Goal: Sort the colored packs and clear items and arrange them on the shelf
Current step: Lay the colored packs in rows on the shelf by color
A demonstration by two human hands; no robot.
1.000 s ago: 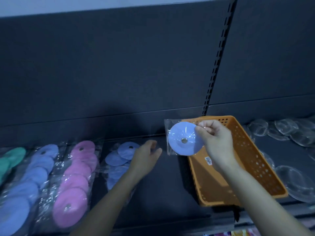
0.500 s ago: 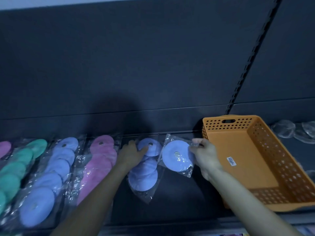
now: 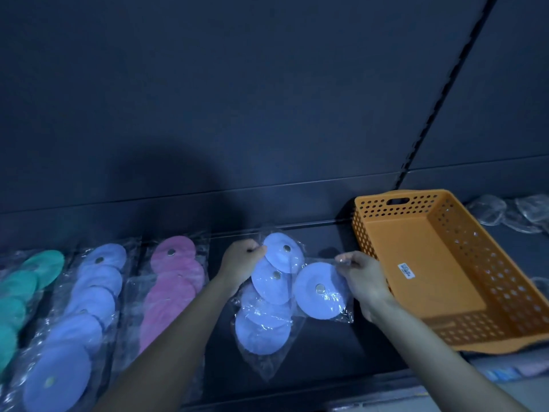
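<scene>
Head view, angled down onto a dark shelf (image 3: 326, 346). Shows a right hand (image 3: 361, 278), thumb and fingertips closed in a pinch on the upper right corner of a blue disc pack (image 3: 320, 291): one round blue pad with a small metal centre, sealed in a clear sleeve. Sits low over the shelf, just right of a column of matching blue packs (image 3: 267, 310), edge overlapping it; cannot tell whether set down or hovering. Shows a left hand (image 3: 242, 263), fingers curled, gripping the top left edge of that column's rearmost pack. Further left, columns of pink packs (image 3: 175, 286), lavender packs (image 3: 86, 304) and green packs (image 3: 20, 292). To the right, an orange basket (image 3: 445, 209), with clear items (image 3: 490, 214) beyond it.

Looks light, thin and floppy, wrapped in slick, crinkly film, so probably quick to slide or sag. Best taken by a spare corner or edge of the sleeve, as now, rather than by the pad. Lies nearly flat, pad face up, sleeve top toward the back wall, slightly askew. No real long axis on the round pad; sleeve roughly square, column running front to back.
</scene>
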